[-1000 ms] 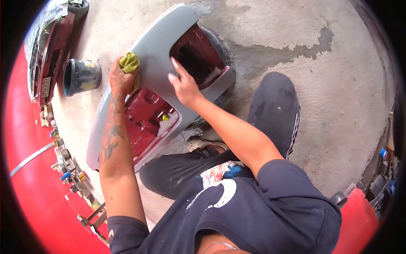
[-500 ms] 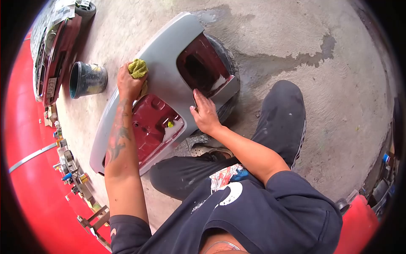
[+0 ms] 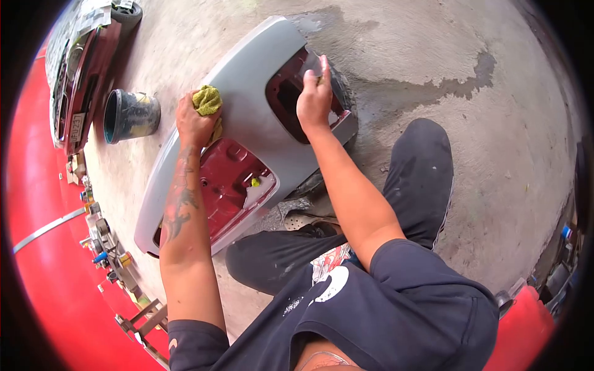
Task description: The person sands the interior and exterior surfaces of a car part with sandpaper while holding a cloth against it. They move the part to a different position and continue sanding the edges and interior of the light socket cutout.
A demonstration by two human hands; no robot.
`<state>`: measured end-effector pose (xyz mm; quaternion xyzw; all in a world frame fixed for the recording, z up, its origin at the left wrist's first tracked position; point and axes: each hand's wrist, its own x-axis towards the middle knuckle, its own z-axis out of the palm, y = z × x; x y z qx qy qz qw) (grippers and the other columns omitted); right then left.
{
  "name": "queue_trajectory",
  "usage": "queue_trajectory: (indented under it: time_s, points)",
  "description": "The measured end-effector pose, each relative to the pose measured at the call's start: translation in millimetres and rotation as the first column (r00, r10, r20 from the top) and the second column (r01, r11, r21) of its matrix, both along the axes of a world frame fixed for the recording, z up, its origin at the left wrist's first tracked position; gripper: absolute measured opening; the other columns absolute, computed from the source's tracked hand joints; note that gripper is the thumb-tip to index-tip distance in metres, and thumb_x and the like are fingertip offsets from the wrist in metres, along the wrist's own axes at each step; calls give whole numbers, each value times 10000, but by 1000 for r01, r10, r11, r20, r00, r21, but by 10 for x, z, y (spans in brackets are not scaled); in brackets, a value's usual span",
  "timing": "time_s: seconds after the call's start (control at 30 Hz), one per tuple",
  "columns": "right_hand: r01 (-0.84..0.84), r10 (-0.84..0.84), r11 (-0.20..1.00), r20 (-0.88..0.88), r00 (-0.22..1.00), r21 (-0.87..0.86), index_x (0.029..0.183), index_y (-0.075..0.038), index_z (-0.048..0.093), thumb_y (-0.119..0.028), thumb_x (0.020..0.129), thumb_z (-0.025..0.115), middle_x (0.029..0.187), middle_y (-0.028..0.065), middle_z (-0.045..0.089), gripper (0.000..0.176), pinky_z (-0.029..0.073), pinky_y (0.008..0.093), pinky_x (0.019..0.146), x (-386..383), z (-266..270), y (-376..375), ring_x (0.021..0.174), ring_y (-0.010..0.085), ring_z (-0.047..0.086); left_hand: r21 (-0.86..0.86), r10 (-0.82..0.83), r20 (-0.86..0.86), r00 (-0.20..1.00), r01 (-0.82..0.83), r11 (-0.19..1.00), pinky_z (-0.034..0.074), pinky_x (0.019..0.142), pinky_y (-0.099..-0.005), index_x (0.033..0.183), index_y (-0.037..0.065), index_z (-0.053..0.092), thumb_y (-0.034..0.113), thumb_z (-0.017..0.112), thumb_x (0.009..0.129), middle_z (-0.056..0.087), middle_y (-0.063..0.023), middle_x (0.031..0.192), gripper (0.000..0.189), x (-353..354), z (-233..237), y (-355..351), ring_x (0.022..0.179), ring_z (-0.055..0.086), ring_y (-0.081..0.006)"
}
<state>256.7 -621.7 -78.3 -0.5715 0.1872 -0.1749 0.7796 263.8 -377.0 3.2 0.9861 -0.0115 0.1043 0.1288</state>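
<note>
A grey-coated car body panel (image 3: pixel 247 99) with dark red inner surfaces and two large openings lies in front of me on the floor. My left hand (image 3: pixel 193 122) is closed around a crumpled yellow-green cloth (image 3: pixel 207 100) at the panel's left edge, beside the lower opening. Over the upper opening, near its right side, is my right hand (image 3: pixel 316 102), turned on edge with fingers stretched and thumb apart. A small bit of something shows between thumb and fingers; its kind is too hidden to tell.
A dark, paint-smeared bucket (image 3: pixel 133 116) stands left of the panel. Beyond it sits a dark red car front piece (image 3: pixel 83 93) with a number plate. Cans and tools (image 3: pixel 105 247) line the red surface at left. A damp patch (image 3: pixel 458 86) marks the concrete.
My right hand has moved up and to the right, from the strip between the openings to over the upper opening. My left hand stays on the panel's edge with the cloth.
</note>
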Motion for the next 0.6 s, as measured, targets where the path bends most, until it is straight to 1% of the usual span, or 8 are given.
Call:
queue_trajectory:
  time_s: [0.03, 0.1, 0.3, 0.33, 0.4, 0.5, 0.53, 0.6]
  points:
    - [-50, 43, 931, -29, 999, -361, 1486, 42, 396, -159, 1006, 501, 1523, 245, 434, 531, 363, 456, 1122, -4, -102, 43, 1411, 383, 419, 3, 7, -8, 1000, -7, 1000, 476, 961, -444, 1169, 102, 641, 324, 853, 730, 644, -152, 1147, 536, -4, 2, -5, 1098, 600, -354]
    - [-172, 148, 445, -117, 982, -879, 1493, -2, 406, -172, 949, 565, 1524, 205, 445, 591, 323, 550, 1108, -66, -239, 182, 1441, 381, 373, 6, 16, -14, 1000, -16, 1000, 476, 963, -443, 1172, 104, 642, 329, 852, 730, 643, -153, 1152, 539, 0, -3, -25, 1098, 601, -355]
    - [-543, 571, 619, -149, 807, -568, 1373, -80, 581, -237, 964, 578, 1476, 156, 513, 438, 332, 503, 1110, -597, -329, 87, 1413, 377, 401, -8, 25, 0, 1000, -25, 1000, 472, 975, -442, 1182, 102, 642, 333, 855, 722, 639, -154, 1163, 557, 2, -18, -12, 1106, 601, -355]
    - [-380, 460, 740, 6, 888, -555, 1336, -105, 621, -257, 979, 576, 1340, 178, 610, 391, 387, 496, 1051, -643, -306, -38, 1318, 386, 490, -6, 22, 7, 1000, -22, 1000, 473, 973, -441, 1187, 105, 642, 328, 855, 721, 638, -151, 1167, 559, 3, -16, -18, 1108, 602, -353]
    - [-312, 313, 705, -115, 943, -637, 1289, -99, 646, -235, 984, 579, 1227, 166, 662, 341, 427, 478, 996, -722, -158, -373, 1206, 362, 565, -5, 29, 5, 1000, -29, 1000, 475, 971, -441, 1192, 107, 642, 322, 856, 720, 636, -149, 1170, 561, -37, -19, 1, 1111, 602, -351]
    - [-225, 211, 916, -77, 974, -332, 1158, -51, 679, -122, 957, 626, 1078, 159, 702, 220, 504, 364, 877, -704, -182, -658, 959, 282, 664, -12, 23, -1, 1000, -23, 1000, 478, 966, -437, 1198, 115, 643, 313, 856, 719, 637, -144, 1171, 561, -13, -11, -15, 1116, 603, -344]
    - [-144, 141, 890, -40, 989, -432, 1107, -17, 683, -102, 940, 655, 1018, 139, 716, 190, 525, 349, 821, -676, -246, -716, 877, 263, 683, -18, 29, 6, 1000, -29, 999, 479, 964, -438, 1195, 116, 645, 307, 857, 717, 639, -143, 1166, 556, -27, -14, -17, 1113, 605, -344]
    - [-244, 209, 963, -247, 946, -117, 1059, 0, 654, -86, 912, 692, 983, 108, 710, 174, 536, 359, 828, -623, -269, -798, 930, 250, 698, -27, 35, 15, 999, -35, 999, 481, 961, -438, 1191, 117, 647, 301, 858, 716, 642, -142, 1162, 552, -13, -13, -25, 1109, 606, -344]
